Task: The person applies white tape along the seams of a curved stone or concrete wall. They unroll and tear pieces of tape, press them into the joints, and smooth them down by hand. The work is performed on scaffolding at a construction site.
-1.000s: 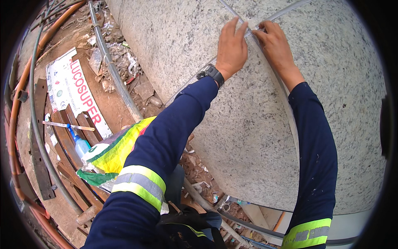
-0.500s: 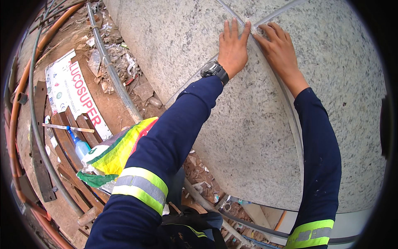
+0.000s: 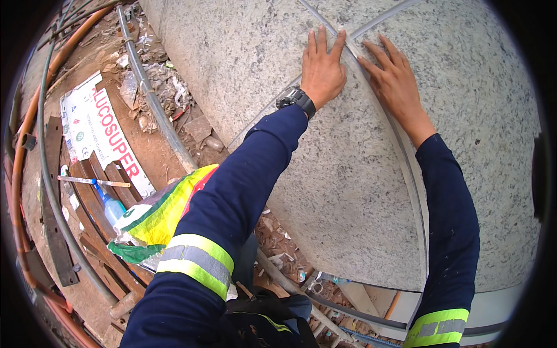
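Note:
My left hand (image 3: 324, 72), a black watch (image 3: 296, 100) on its wrist, lies on a speckled grey stone-look panel (image 3: 336, 203). Its fingers are spread and point up toward a junction of seams. On the neighbouring speckled panel (image 3: 493, 151), just right of the seam, rests my right hand (image 3: 397, 87), fingers apart and slightly bent. Between the two hands runs a grey joint strip (image 3: 404, 145), which curves down toward my right forearm. Another grey strip (image 3: 384, 20) branches off to the upper right. Neither hand shows anything held.
Left and below, a metal pipe (image 3: 152, 95) and an orange pipe (image 3: 28, 133) run past a printed white board (image 3: 104, 124). Brown metal bars (image 3: 93, 200), a blue-capped bottle (image 3: 111, 207) and a yellow-green sack (image 3: 154, 223) lie nearby. Rubble and litter (image 3: 165, 81) cover the ground.
My right fingers have straightened and spread, and that hand has shifted slightly down and right, away from the junction. My left hand stays almost in place on the panel.

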The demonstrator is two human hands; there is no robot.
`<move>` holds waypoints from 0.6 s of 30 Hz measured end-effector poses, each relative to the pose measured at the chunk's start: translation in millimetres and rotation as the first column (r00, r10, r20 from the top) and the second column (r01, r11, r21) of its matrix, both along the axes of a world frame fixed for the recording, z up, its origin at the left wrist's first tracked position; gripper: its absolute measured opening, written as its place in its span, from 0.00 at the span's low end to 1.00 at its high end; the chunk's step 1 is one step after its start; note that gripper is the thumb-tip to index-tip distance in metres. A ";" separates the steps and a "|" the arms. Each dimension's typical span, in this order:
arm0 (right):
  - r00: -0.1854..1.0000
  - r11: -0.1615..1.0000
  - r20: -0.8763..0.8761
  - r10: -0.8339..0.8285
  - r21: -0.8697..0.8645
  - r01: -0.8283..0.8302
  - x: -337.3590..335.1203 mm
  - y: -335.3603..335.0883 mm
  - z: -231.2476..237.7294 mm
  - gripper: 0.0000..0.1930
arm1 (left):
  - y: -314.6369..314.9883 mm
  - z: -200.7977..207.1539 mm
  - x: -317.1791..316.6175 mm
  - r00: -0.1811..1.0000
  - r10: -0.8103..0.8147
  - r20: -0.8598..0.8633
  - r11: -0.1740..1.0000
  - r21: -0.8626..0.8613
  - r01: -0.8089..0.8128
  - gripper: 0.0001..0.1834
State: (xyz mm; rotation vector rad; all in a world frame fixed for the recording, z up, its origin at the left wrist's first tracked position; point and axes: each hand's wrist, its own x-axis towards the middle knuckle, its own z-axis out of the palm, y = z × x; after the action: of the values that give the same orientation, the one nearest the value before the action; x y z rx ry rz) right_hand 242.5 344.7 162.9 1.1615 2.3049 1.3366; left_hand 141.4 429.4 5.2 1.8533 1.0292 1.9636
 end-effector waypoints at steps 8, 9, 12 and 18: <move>0.999 1.000 -0.034 0.016 -0.023 -0.017 3.9 0.8 -0.3 0.22 | -19.9 -11.7 5.2 0.990 -0.107 -0.086 0.963 0.238 0.125 0.38; 0.999 1.000 -0.037 0.020 -0.019 -0.021 3.4 0.6 -0.2 0.22 | -22.2 -9.9 6.7 0.992 -0.096 -0.077 0.970 0.217 0.111 0.39; 0.997 0.999 -0.067 0.024 -0.022 -0.026 4.3 -4.4 1.4 0.22 | -28.0 -1.5 13.3 0.996 -0.069 -0.056 0.986 0.145 0.076 0.42; 0.920 0.996 -0.389 0.042 -0.059 -0.071 -17.3 -89.4 -24.1 0.19 | -26.8 5.3 18.1 0.991 -0.089 -0.103 0.995 0.030 0.092 0.45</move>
State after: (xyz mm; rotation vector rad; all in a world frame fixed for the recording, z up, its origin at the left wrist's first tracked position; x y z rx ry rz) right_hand 225.3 255.3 138.9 1.4565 2.6501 1.1090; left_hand 159.5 402.6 10.5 1.9997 0.9269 1.8644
